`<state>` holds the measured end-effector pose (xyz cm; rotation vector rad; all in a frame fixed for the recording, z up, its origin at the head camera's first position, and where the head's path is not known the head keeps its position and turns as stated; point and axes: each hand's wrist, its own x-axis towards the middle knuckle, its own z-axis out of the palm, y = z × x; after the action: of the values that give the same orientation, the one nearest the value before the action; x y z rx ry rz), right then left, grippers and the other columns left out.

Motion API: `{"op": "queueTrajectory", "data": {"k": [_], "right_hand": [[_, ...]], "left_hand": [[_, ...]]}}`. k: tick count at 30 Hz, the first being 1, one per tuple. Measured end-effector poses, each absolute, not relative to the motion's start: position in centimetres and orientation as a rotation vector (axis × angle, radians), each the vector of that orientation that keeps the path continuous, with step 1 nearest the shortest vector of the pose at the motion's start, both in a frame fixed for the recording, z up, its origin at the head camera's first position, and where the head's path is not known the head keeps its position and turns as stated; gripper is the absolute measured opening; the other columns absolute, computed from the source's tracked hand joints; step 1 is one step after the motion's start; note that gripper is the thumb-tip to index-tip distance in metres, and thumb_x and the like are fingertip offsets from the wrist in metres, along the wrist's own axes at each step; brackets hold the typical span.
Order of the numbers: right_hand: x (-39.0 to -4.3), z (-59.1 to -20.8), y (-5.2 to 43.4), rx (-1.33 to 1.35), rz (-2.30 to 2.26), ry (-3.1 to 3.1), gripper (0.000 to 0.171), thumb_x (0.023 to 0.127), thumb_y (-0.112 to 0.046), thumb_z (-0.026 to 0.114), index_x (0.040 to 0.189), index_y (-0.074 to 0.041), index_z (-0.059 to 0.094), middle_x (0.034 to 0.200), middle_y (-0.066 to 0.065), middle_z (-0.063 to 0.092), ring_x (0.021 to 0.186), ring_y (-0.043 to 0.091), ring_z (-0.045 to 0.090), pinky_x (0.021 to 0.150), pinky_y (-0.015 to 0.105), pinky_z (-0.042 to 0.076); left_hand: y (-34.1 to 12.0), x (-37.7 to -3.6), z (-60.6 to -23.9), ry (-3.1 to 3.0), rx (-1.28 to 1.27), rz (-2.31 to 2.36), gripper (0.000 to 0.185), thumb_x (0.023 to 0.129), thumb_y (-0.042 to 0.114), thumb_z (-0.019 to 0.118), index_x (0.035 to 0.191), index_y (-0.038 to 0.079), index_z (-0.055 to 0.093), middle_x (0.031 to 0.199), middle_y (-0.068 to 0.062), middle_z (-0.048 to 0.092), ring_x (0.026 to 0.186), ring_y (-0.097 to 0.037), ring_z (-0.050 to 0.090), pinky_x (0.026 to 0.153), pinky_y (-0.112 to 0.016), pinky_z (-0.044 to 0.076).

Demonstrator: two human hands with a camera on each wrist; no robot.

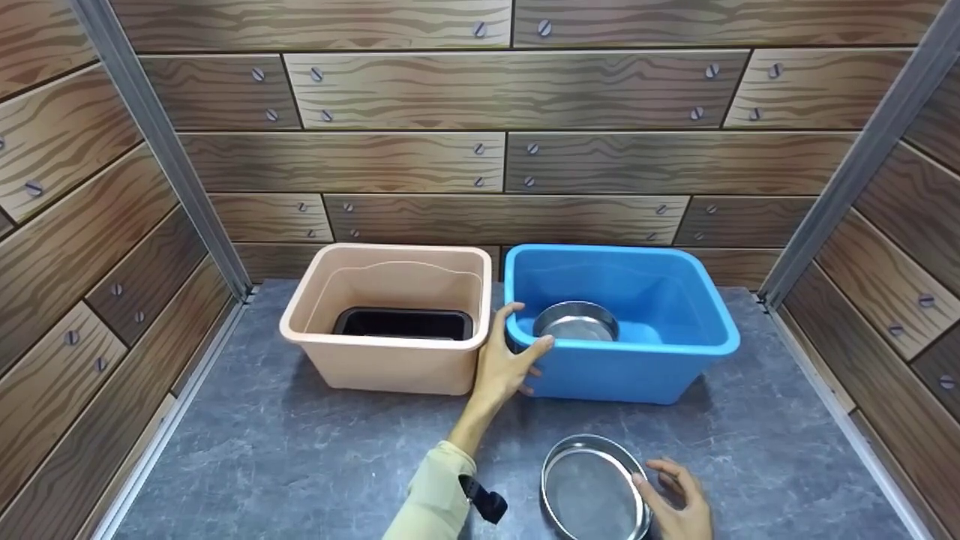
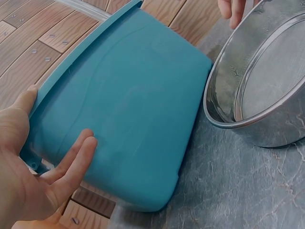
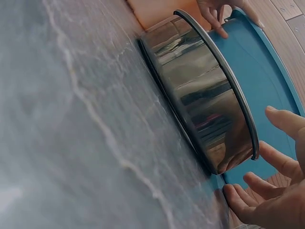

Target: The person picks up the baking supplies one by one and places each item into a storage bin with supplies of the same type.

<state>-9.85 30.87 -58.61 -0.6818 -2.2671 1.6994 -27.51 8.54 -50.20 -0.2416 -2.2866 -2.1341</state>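
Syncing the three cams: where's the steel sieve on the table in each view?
Head: sieve bottom centre, by the right hand.
Left wrist: sieve upper right, beside the blue tub.
Right wrist: sieve centre, seen edge-on.
Shared landmark: the blue tub, seen in all three views.

I see even, bright overhead light, soft shadows beneath both tubs, glare on the steel sieve, wrist views slightly soft.

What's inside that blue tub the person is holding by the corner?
Inside the blue tub lies one round metal sieve, near the corner where the left hand rests. The near wall hides the sieve's lower edge and the floor behind it, so anything there cannot be seen.
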Motion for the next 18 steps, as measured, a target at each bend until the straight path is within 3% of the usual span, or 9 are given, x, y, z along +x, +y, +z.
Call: {"op": "queueTrajectory", "data": {"k": [2, 4, 6, 8, 10, 14, 18], "right_hand": [[-9.89, -58.66, 30.84, -0.667, 1.697, -2.297, 0.048, 0.085, -0.032, 0.076, 0.121, -0.003, 0.064, 0.137, 0.015, 0.045, 0.112, 0.007, 0.052, 0.086, 0.008, 0.046], [-9.97, -58.73, 30.84, -0.665, 1.717, -2.332, 0.046, 0.085, -0.032, 0.077, 0.12, -0.004, 0.066, 0.136, 0.014, 0.047, 0.113, 0.006, 0.052, 0.091, 0.011, 0.047], [-9.96, -58.71, 30.86, -0.652, 1.751, -2.365, 0.047, 0.085, -0.033, 0.076, 0.12, -0.004, 0.066, 0.137, 0.014, 0.047, 0.117, 0.01, 0.054, 0.099, 0.022, 0.047], [-9.92, -58.66, 30.87, -0.634, 1.776, -2.391, 0.048, 0.086, -0.035, 0.075, 0.122, -0.005, 0.066, 0.137, 0.015, 0.047, 0.126, 0.026, 0.052, 0.104, 0.03, 0.047], [-9.92, -58.62, 30.84, -0.613, 1.794, -2.396, 0.049, 0.086, -0.035, 0.075, 0.123, -0.005, 0.066, 0.136, 0.016, 0.048, 0.128, 0.034, 0.05, 0.101, 0.027, 0.049], [-9.98, -58.64, 30.71, -0.589, 1.784, -2.394, 0.047, 0.085, -0.032, 0.076, 0.123, -0.006, 0.067, 0.131, 0.014, 0.054, 0.118, 0.025, 0.059, 0.085, 0.011, 0.05], [-9.94, -58.66, 30.68, -0.582, 1.765, -2.422, 0.046, 0.085, -0.032, 0.076, 0.123, -0.007, 0.068, 0.128, 0.014, 0.057, 0.112, 0.015, 0.061, 0.081, 0.01, 0.05]], "left_hand": [[8.53, -27.5, -50.14, -2.285, -0.239, -2.135, 0.066, 0.078, 0.044, 0.08, 0.132, 0.052, 0.042, 0.088, -0.011, 0.066, 0.063, -0.039, 0.07, 0.041, -0.052, 0.055], [8.52, -27.47, -50.13, -2.287, -0.235, -2.134, 0.067, 0.078, 0.045, 0.08, 0.132, 0.052, 0.042, 0.088, -0.011, 0.066, 0.063, -0.039, 0.07, 0.042, -0.052, 0.055], [8.52, -27.44, -50.16, -2.284, -0.232, -2.136, 0.066, 0.078, 0.045, 0.08, 0.132, 0.053, 0.042, 0.087, -0.011, 0.066, 0.062, -0.039, 0.07, 0.042, -0.053, 0.055], [8.51, -27.43, -50.2, -2.284, -0.229, -2.137, 0.067, 0.076, 0.048, 0.08, 0.131, 0.053, 0.042, 0.087, -0.01, 0.066, 0.062, -0.038, 0.07, 0.042, -0.053, 0.055], [8.51, -27.43, -50.23, -2.284, -0.23, -2.133, 0.067, 0.075, 0.051, 0.08, 0.13, 0.055, 0.042, 0.087, -0.01, 0.066, 0.062, -0.038, 0.07, 0.041, -0.052, 0.055], [8.56, -27.49, -50.26, -2.288, -0.231, -2.126, 0.067, 0.075, 0.052, 0.08, 0.13, 0.055, 0.041, 0.089, -0.009, 0.066, 0.062, -0.036, 0.07, 0.041, -0.05, 0.055], [8.64, -27.51, -50.27, -2.279, -0.231, -2.139, 0.071, 0.076, 0.048, 0.08, 0.136, 0.045, 0.042, 0.09, -0.01, 0.065, 0.063, -0.038, 0.07, 0.042, -0.054, 0.054]]}}
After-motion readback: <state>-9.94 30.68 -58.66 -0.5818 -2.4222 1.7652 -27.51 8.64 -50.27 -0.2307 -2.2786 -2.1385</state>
